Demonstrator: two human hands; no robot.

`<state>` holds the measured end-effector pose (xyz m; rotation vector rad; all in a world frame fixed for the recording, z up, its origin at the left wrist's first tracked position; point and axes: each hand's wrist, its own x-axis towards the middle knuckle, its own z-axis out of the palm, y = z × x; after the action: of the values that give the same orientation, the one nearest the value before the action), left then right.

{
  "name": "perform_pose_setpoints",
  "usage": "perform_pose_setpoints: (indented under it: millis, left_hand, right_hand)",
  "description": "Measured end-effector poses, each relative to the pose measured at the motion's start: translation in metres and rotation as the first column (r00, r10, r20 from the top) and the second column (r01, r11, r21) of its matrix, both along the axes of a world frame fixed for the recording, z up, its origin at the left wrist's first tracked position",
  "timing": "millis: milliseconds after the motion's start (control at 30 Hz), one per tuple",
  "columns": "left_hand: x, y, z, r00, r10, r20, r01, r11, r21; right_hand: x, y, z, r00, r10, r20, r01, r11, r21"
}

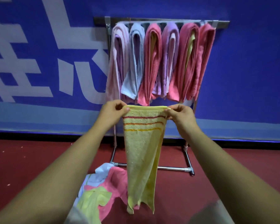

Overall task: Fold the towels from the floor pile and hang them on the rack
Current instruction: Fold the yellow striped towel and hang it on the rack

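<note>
on the left, low on the red floor (23,167), the pile (102,189) of loose pink, white and yellow towels is lying just beside the foot of the rack. above it the left hand (114,111) is pinching the top left corner of the yellow towel (142,151) between thumb and curled fingers. the towel is hanging straight down in the air in front of the rack, with its uneven lower end dangling over the pile. it is looking already doubled lengthwise (the bottom is showing more than one layer, though i am not able to tell how many). the right hand (179,113) is pinching the top right corner the same way, so the striped edge is stretching taut and level between the two.

to do this fold well, i am thinking both pinches should be trapping every layer at the corners. the layers should be hanging true, with the side edges lining up, before the next fold is being made. soft cloth like this is likely to be slipping and skewing if one side is loosening. further right and above, the hung towels (153,62) are crowding the rack (221,24), and bare bar is showing only at its ends, so a narrow, tidy fold is seeming wise.
</note>
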<state>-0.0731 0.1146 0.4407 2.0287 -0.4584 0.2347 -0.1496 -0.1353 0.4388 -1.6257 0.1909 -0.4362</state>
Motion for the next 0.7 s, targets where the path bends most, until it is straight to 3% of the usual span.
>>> perform_pose_setpoints:
  millis: [67,133,200,267,300,367,433,533,633,700]
  left_hand:
    - [-0.005,-0.003,0.05,0.999,0.011,0.036,-0.012,1.0,0.02]
    - [-0.016,-0.005,0.106,0.998,-0.025,0.057,0.029,0.997,-0.07]
    - [-0.033,-0.006,0.161,0.979,-0.203,0.005,0.196,0.939,-0.281]
    - [-0.046,-0.006,0.198,0.942,-0.335,-0.014,0.316,0.901,-0.298]
    - [-0.048,-0.007,0.206,0.957,-0.29,0.018,0.29,0.949,-0.121]
    - [-0.05,-0.01,0.211,0.981,-0.129,0.147,0.093,0.969,0.228]
    - [-0.052,-0.015,0.21,0.978,-0.051,0.2,-0.004,0.965,0.262]
    - [-0.062,-0.026,0.214,0.96,-0.034,0.277,-0.064,0.939,0.338]
    - [-0.069,-0.034,0.216,0.979,-0.035,0.203,-0.015,0.97,0.244]
    - [-0.074,-0.035,0.217,0.987,-0.139,0.081,0.115,0.96,0.255]
  right_hand:
    - [-0.002,-0.002,0.048,0.996,0.018,0.086,-0.02,1.0,0.018]
    - [-0.005,-0.005,0.1,0.977,0.05,0.205,-0.091,0.976,0.196]
    - [-0.012,-0.014,0.148,0.92,0.198,0.337,-0.335,0.845,0.418]
    - [-0.024,-0.021,0.178,0.834,0.415,0.363,-0.538,0.758,0.368]
    - [-0.029,-0.022,0.184,0.839,0.466,0.281,-0.535,0.801,0.27]
    - [-0.034,-0.026,0.186,0.946,0.307,0.105,-0.315,0.947,0.061]
    - [-0.032,-0.034,0.185,0.988,0.124,0.097,-0.119,0.991,-0.056]
    - [-0.032,-0.038,0.19,0.989,0.015,0.148,0.021,0.971,-0.237]
    - [-0.036,-0.033,0.195,0.982,-0.005,0.189,0.042,0.981,-0.188]
    - [-0.04,-0.032,0.197,0.983,0.011,0.182,0.01,0.993,-0.115]
